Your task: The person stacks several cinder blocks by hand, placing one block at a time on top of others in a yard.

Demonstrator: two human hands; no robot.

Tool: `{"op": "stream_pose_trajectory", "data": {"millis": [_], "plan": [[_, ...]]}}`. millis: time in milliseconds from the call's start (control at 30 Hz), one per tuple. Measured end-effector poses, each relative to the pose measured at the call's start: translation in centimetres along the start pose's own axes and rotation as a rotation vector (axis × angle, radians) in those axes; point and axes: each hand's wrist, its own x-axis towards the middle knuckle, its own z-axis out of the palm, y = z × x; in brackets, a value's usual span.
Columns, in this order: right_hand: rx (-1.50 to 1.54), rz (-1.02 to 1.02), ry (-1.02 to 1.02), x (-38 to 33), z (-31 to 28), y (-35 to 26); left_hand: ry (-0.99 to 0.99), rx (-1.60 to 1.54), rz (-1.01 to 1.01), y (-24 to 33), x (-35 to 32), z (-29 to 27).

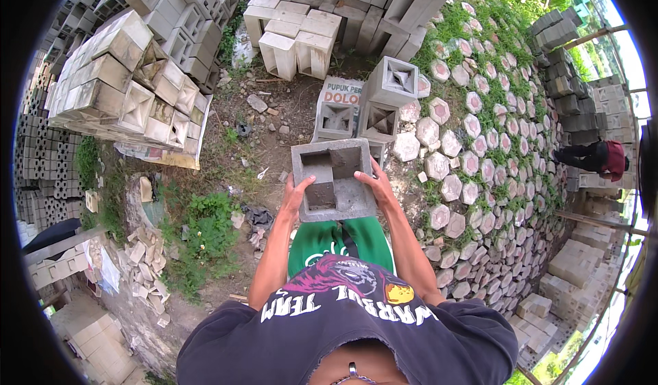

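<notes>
A square grey concrete block with recessed, angled compartments [332,178] is held up in front of the person's green shorts [329,246], gripped from both sides. The fingers of the left hand [295,196] are parted to the block's width, the thumb over the left rim; those of the right hand [379,186] match on the right rim. Most of the other fingers are hidden at the sides or beneath.

Just beyond the block, three similar grey square concrete blocks [381,83] stand clustered by a pale printed sack [345,91]. Pale hexagonal concrete pavers [428,131] cover the ground to the right; a stack of weathered whitish blocks [110,76] stands to the left. A person in a red top [616,161] bends at far right.
</notes>
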Motion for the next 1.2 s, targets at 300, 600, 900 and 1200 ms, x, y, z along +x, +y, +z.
{"op": "stream_pose_trajectory", "data": {"millis": [300, 600, 900, 1200], "plan": [[0.085, -0.052, -0.244, 1.0, 0.9, -1.8, 0.044, -0.149, 0.182, 0.4, -3.8, -0.2], [-0.035, -0.003, -0.452, 1.1, -1.2, -3.3, 0.289, -0.155, 0.325, -4.1, -5.3, 2.5], [-0.194, 0.092, -0.605, 0.8, -4.5, -4.2, 0.499, -0.42, 0.311, -7.8, -10.3, 9.5], [-0.434, 0.161, -0.896, -0.6, 0.2, -2.5, 0.866, -0.58, 0.352, -13.9, -15.8, 10.1]]}}
